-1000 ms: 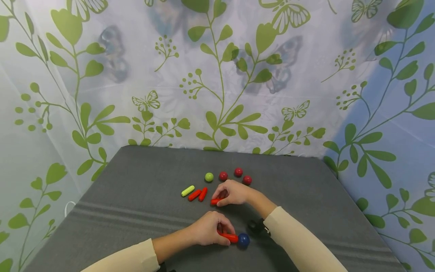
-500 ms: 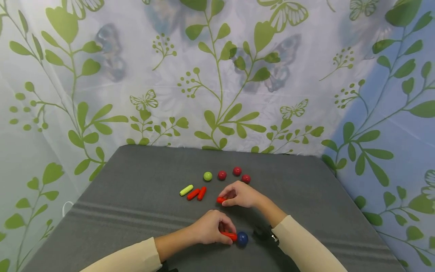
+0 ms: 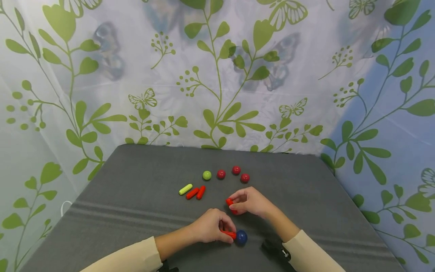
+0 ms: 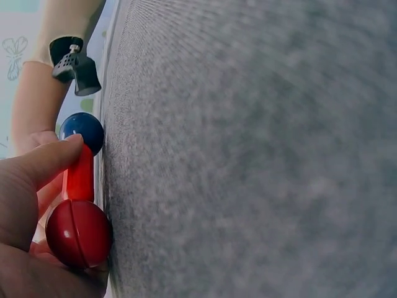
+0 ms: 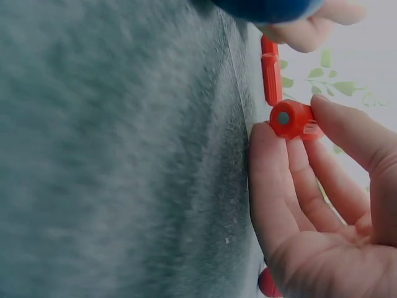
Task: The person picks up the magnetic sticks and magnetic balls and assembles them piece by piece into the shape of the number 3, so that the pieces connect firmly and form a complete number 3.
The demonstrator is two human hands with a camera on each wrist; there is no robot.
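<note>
My left hand [image 3: 211,226] holds a red rod [image 3: 229,234] low over the grey cloth. A blue ball [image 3: 241,237] sits at the rod's right end. In the left wrist view a red ball [image 4: 79,233] is at its other end, by my palm; the head view hides it. Farther back and to the right, my right hand [image 3: 254,202] pinches a second red rod [image 3: 230,204] between thumb and fingertips. The right wrist view shows that rod's end with a small greyish disc [image 5: 283,118] in it. The two rods are apart.
Beyond the hands lie a yellow-green rod [image 3: 185,189] and two red rods [image 3: 192,193] close together. Behind them are a green ball [image 3: 207,175] and three red balls [image 3: 221,174]. The grey table [image 3: 146,166] ends at a leaf-patterned curtain [image 3: 163,113].
My right hand has drawn its red rod rightward and away from the loose rods, and the rod has turned. My left hand stays nearly in place with its rod and blue ball.
</note>
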